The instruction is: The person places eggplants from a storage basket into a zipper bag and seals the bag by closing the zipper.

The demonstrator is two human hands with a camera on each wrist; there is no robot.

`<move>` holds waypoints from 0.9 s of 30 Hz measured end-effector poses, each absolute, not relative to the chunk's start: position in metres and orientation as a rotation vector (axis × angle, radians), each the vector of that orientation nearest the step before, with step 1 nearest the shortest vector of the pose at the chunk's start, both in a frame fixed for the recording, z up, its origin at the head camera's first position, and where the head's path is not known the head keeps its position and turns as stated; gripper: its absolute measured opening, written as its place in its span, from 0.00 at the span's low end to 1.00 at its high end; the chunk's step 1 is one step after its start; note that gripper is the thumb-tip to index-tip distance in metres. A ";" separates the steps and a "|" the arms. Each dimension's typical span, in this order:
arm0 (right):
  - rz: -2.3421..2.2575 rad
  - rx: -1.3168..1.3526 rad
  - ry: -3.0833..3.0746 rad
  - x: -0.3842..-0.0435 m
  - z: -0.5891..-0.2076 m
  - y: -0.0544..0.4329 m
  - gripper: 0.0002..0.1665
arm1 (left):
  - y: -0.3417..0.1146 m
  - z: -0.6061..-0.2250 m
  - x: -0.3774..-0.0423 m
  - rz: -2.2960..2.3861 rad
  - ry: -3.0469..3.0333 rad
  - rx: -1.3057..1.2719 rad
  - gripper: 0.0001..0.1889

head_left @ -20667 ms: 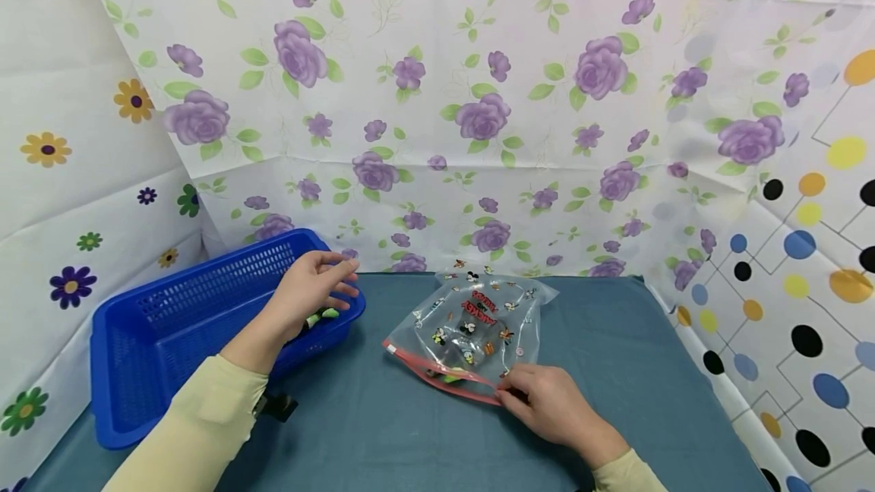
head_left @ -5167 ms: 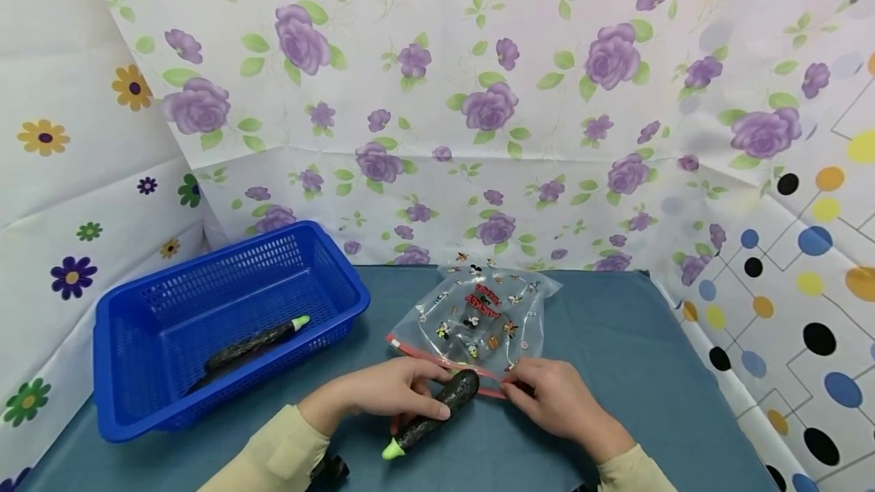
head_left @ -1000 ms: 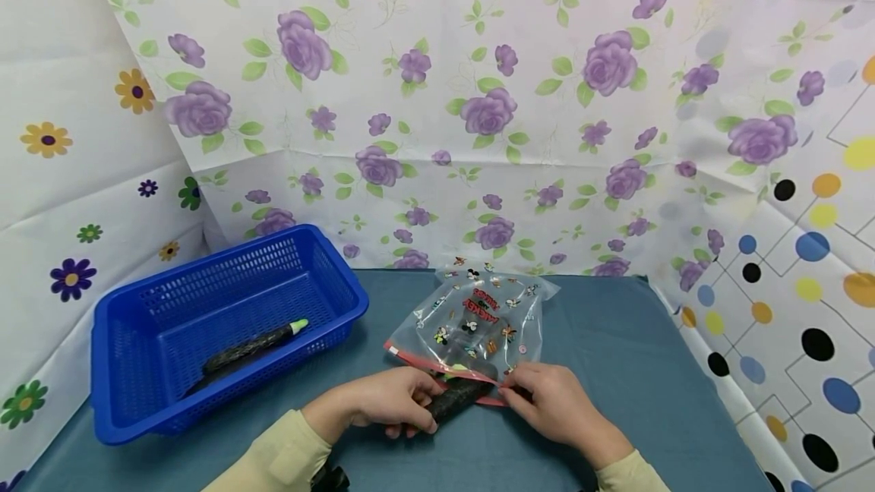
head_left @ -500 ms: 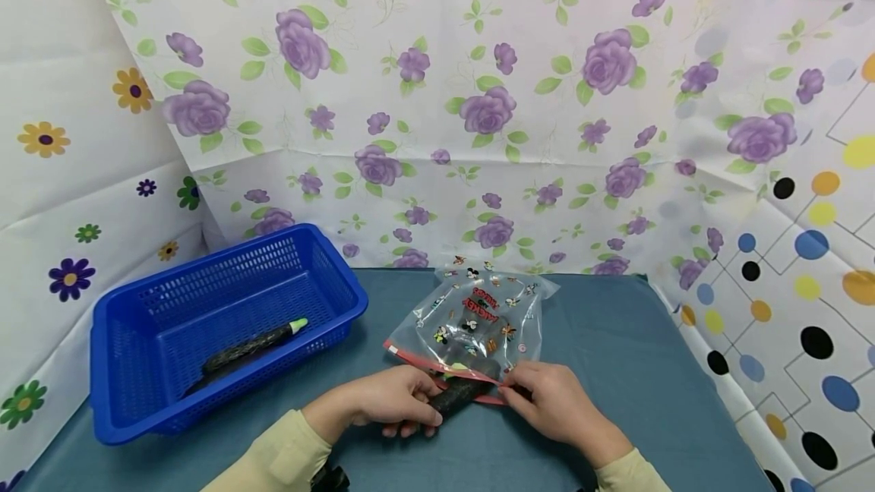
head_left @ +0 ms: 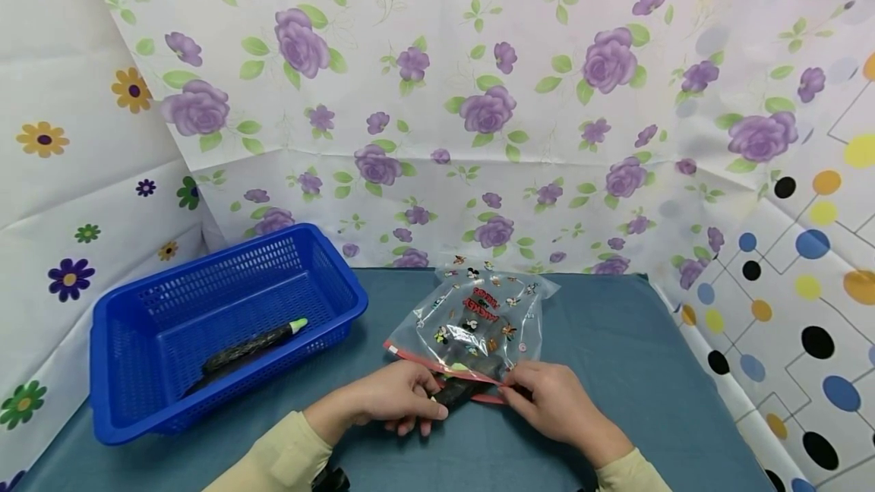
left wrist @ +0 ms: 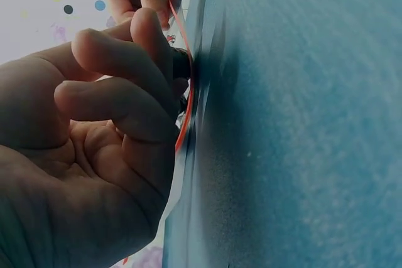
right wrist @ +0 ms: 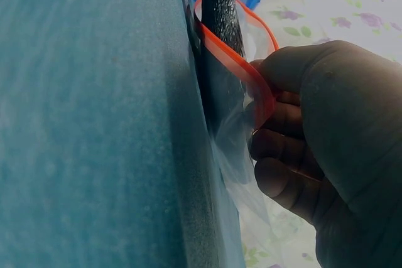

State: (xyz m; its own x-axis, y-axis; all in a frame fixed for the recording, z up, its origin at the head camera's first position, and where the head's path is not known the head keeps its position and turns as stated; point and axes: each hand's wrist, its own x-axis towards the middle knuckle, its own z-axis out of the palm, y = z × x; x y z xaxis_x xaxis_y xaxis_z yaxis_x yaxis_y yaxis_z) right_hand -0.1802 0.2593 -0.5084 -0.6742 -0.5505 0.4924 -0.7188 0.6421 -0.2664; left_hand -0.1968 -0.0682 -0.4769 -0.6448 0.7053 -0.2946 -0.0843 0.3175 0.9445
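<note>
In the head view my left hand [head_left: 393, 395] pinches the near end of a dark, bumpy cucumber [head_left: 454, 395]. Its far end lies inside a clear zip bag [head_left: 420, 332] with cartoon prints and a red zip edge. My right hand [head_left: 550, 401] pinches the right side of that red edge, lifting the upper lip so the mouth gapes. A light green tip [head_left: 458, 367] shows just inside the opening. The right wrist view has the cucumber [right wrist: 223, 14] running between the two lips of the red edge [right wrist: 229, 58].
A blue slotted basket [head_left: 229, 279] stands at the left with another dark cucumber [head_left: 249, 348], green-tipped, along its near side. A teal cloth [head_left: 615, 340] covers the table. Flowered and dotted sheets close off the back and sides.
Over the last second the cucumber has slid farther into the bag, my left hand following it slightly right. Earlier, it was outside the bag's mouth. My right hand has kept its hold.
</note>
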 end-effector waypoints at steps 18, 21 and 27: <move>0.648 1.004 -2.509 -0.180 -0.510 0.260 0.10 | -0.066 -0.478 -0.194 1.424 1.913 0.584 0.10; 0.644 1.001 -2.512 -0.180 -0.509 0.259 0.10 | -0.065 -0.478 -0.195 1.449 1.900 0.574 0.10; 0.645 0.994 -2.525 -0.180 -0.508 0.259 0.09 | -0.065 -0.480 -0.196 1.485 1.845 0.561 0.20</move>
State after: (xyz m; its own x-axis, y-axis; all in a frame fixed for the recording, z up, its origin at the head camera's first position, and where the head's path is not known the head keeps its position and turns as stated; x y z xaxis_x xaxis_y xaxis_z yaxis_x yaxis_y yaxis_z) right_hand -0.1799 0.2591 -0.5077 -0.6922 -0.5456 0.4725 -0.7054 0.6499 -0.2828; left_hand -0.1964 -0.0653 -0.4803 -0.6664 0.7040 -0.2455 -0.0891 0.2518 0.9637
